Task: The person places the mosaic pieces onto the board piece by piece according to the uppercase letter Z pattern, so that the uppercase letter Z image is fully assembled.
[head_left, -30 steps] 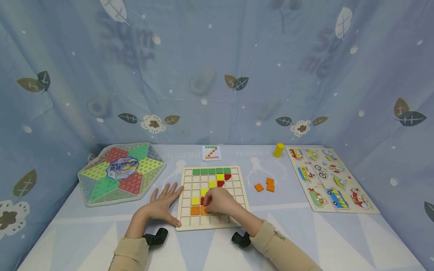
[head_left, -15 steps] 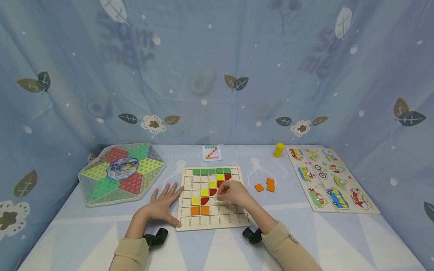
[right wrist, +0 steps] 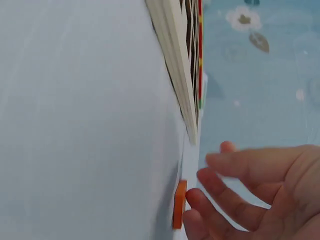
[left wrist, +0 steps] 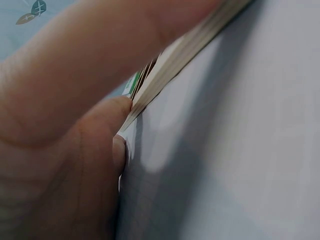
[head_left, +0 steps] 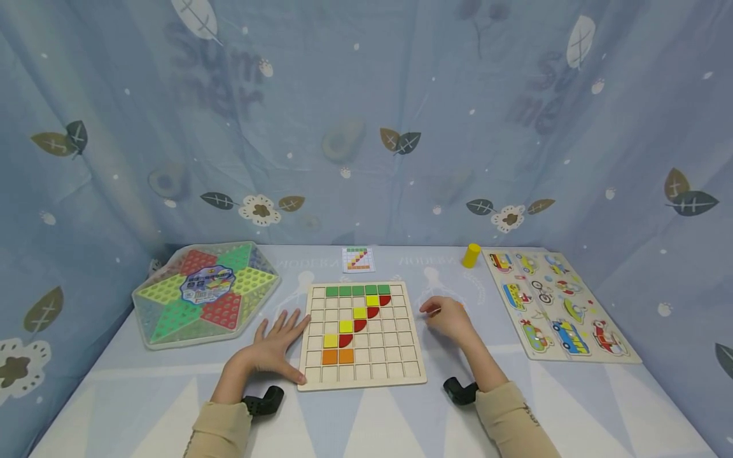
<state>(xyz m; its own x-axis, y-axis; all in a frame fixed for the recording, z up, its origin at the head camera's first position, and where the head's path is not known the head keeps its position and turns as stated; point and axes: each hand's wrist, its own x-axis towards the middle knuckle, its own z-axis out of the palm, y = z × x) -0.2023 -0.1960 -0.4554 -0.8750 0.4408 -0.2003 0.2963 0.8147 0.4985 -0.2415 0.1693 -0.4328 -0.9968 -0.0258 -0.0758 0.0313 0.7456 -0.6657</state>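
Note:
The wooden grid board (head_left: 395,353) lies mid-table. Set in it are a row of green tiles (head_left: 351,291), a slanting run of yellow tiles (head_left: 346,327) and rounded red pieces (head_left: 345,341), and two orange tiles (head_left: 338,357) side by side. My left hand (head_left: 273,348) is spread flat, its thumb and index finger touching the board's left edge; the left wrist view shows the same hand (left wrist: 75,145) at the rim. Right of the board, my right hand (head_left: 449,318) covers the loose orange tiles. In the right wrist view its loosely bent fingers come close to one orange tile (right wrist: 180,205).
A pattern card (head_left: 357,260) lies behind the board. At the left sits a clear hexagonal case with coloured peg boards (head_left: 258,280). A yellow cylinder (head_left: 471,256) stands at the back right, next to a picture puzzle board (head_left: 544,318). A patterned curtain (head_left: 366,159) closes off the back.
My right hand has lifted off the second orange tile on the board and moved right, over the loose orange tiles. The left hand has stayed at the board's edge.

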